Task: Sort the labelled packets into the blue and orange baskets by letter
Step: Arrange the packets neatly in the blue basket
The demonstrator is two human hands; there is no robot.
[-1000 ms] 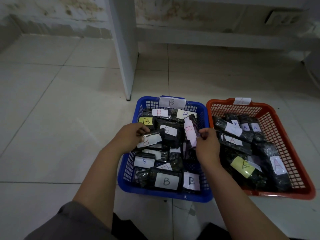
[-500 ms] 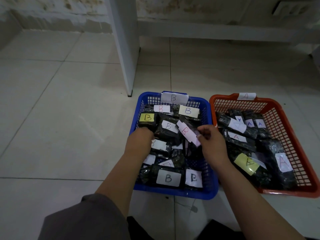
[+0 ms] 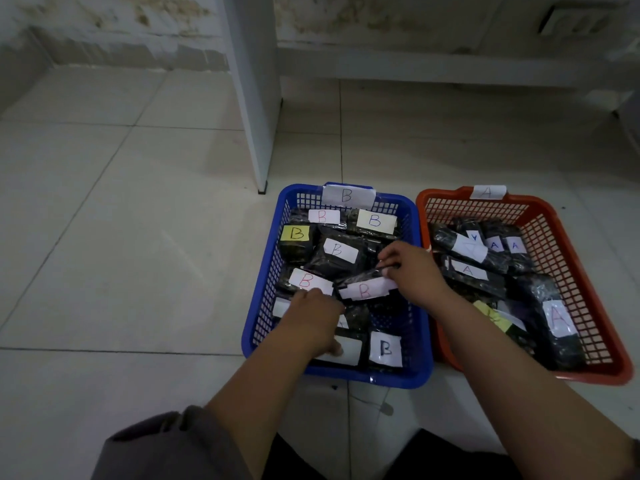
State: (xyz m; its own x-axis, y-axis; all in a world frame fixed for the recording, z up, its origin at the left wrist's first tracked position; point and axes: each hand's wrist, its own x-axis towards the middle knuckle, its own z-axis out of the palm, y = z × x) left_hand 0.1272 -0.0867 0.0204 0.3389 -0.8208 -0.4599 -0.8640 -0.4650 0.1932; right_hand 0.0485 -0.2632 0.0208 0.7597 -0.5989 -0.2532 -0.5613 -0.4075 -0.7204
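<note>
The blue basket (image 3: 263, 306) carries a B tag and is full of dark packets with B labels. The orange basket (image 3: 588, 289) to its right has an A tag and holds dark packets labelled A. My right hand (image 3: 412, 271) is over the middle of the blue basket and pinches the end of a packet with a red B label (image 3: 363, 289), which lies low across the pile. My left hand (image 3: 311, 320) is down among the packets at the basket's front left, just behind another red B packet (image 3: 304, 280). Its fingers are hidden from view.
Both baskets stand side by side on a pale tiled floor (image 3: 138, 254). A white upright panel (image 3: 256, 116) comes down to the floor just behind the blue basket's far left corner. A wall and a low ledge run along the back.
My right hand has lowered its red B packet from upright to lying across the pile. My left hand has drawn back toward the front of the basket, and its B packet now lies on the pile.
</note>
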